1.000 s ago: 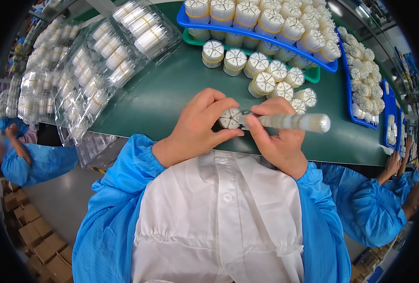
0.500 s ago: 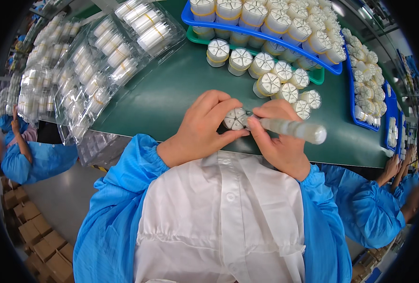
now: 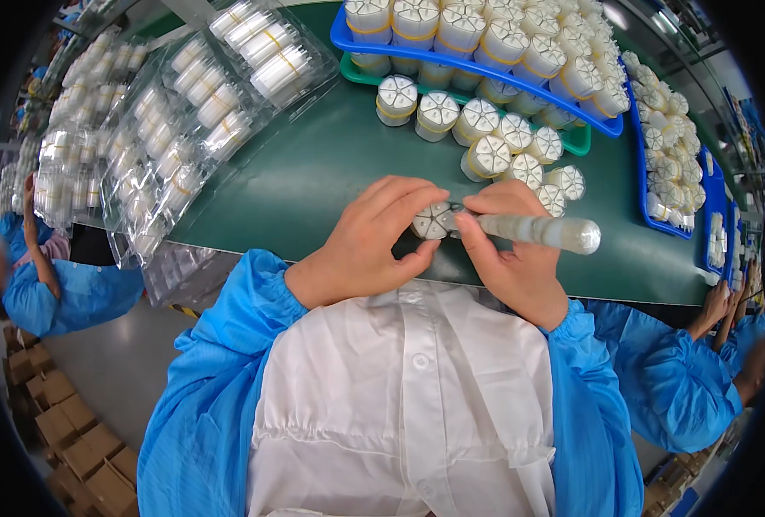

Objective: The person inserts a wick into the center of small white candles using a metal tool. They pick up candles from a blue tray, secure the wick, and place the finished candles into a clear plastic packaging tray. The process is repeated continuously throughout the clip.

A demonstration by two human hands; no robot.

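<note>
At the near edge of the green table, my left hand (image 3: pixel 356 241) curls its fingers and thumb round a round bundle of white wedge-topped pieces (image 3: pixel 430 221). My right hand (image 3: pixel 518 263) grips a pale, translucent rod-shaped tool (image 3: pixel 563 233) with a narrow grey tip; its exact kind is unclear. The rod slants out to the right, and its tip meets the right side of the bundle's top. Just beyond my hands stands a loose group of similar bundles (image 3: pixel 489 157), upright, several with yellow bands.
Stacked blue (image 3: pixel 477 62) and green trays (image 3: pixel 579 140) hold many bundles at the back. Another blue tray (image 3: pixel 643 185) stands to the right. Clear plastic trays (image 3: pixel 266 108) of banded pieces lie at left. Co-workers in blue sleeves (image 3: pixel 81 293) sit on both sides. Cardboard boxes (image 3: pixel 81 431) are on the floor.
My left thumb has drawn back slightly along the bundle's near side. The bundle and the rod's rounded end have shifted a little to the right. Both hands keep their hold.
</note>
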